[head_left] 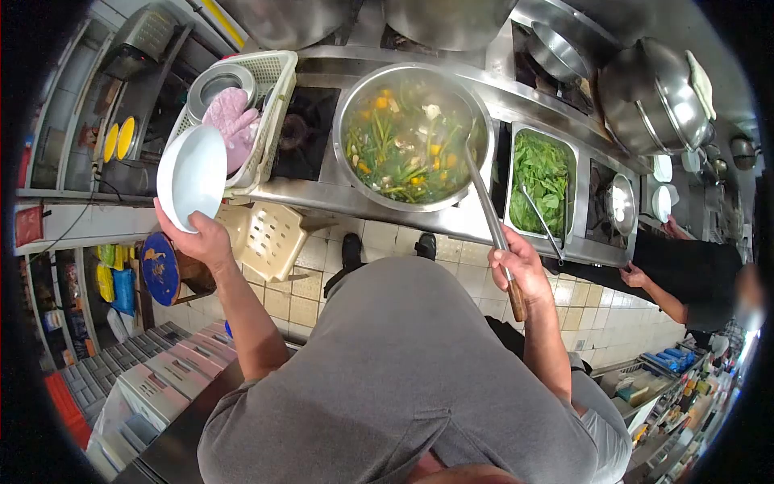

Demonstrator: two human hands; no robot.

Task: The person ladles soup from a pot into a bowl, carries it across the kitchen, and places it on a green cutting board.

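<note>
My left hand (201, 239) grips the rim of a white bowl (193, 177), tilted beside the plastic basket with pink mitts (232, 121). In my right hand (522, 264) is the wooden handle of a long metal ladle (488, 206). The ladle's far end goes into a big metal pot (348, 165) of steaming soup, and its head is hidden in the liquid. Green vegetables and orange chunks (435, 150) float in the soup. Right of the pot, a metal tray holds leafy greens (538, 177), with tongs (542, 222) lying across it.
A cream basket (278, 121) stands left of the pot by a burner. Below the counter are a beige plastic stool (272, 242) and a blue round seat (160, 269). At the right a co-worker (685, 274) stands near a wok (621, 204). Large pots line the back.
</note>
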